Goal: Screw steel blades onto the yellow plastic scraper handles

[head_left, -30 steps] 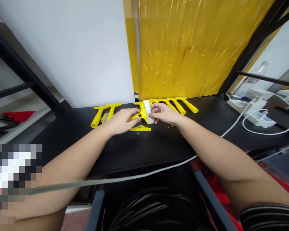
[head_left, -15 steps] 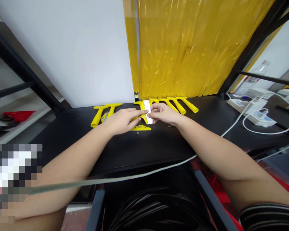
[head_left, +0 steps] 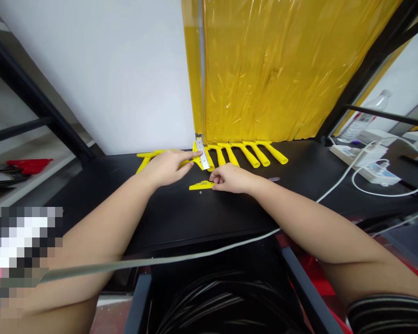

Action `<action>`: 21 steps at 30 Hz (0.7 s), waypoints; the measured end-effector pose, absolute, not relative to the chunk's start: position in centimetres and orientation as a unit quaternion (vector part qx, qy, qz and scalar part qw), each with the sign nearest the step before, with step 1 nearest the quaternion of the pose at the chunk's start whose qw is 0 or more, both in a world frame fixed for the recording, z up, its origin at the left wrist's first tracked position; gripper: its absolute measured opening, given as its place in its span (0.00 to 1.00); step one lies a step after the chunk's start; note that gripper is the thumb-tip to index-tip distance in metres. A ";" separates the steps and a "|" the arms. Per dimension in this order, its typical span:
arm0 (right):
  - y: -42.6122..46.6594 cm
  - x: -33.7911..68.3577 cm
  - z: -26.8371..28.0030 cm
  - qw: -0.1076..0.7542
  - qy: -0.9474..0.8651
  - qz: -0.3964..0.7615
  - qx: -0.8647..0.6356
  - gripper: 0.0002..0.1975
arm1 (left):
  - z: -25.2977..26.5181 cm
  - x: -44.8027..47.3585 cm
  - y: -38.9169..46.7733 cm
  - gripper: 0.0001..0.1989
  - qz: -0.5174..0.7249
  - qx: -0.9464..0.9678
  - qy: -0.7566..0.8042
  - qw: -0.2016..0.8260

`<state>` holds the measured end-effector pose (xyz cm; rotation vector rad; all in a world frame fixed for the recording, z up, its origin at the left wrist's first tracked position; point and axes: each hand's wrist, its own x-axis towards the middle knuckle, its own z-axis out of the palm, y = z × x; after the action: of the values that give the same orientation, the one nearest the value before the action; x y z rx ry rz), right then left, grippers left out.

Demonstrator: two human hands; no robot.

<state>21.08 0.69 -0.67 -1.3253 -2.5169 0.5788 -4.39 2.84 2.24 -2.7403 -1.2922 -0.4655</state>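
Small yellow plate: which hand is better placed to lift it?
Probably the right hand: it is at the right end of the yellow plate, while the left hand has a finger on the metal strip.

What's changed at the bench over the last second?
The right hand let go of the silvery strip and drew back to the right end of the loose yellow plate; its grip there is unclear. The left hand shifted the strip and yellow tool leftward, index finger on the strip. The tiny metal piece and the yellow handles at right stayed put.
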 end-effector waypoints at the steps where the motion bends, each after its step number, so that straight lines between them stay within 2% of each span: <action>1: 0.6 21.0 -0.6 0.114 -0.860 0.196 -0.458 0.09 | 2.2 -4.4 2.8 0.25 -0.150 -0.893 -0.423 0.038; 5: 0.4 21.2 -0.4 0.100 -0.872 0.175 -0.446 0.07 | 2.2 -4.4 2.9 0.25 -0.146 -0.893 -0.426 0.027; 12: 0.4 21.6 -0.4 0.059 -0.932 0.047 -0.356 0.05 | 2.3 -4.5 3.0 0.25 -0.147 -0.894 -0.423 0.017; 21: -0.1 22.2 0.8 0.084 -0.928 0.056 -0.360 0.08 | 2.6 -4.5 3.0 0.26 -0.149 -0.891 -0.428 0.007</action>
<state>22.23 -0.07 0.78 -1.0727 -2.7673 0.1668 -4.49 3.00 2.55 -2.7868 -1.3393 -0.4663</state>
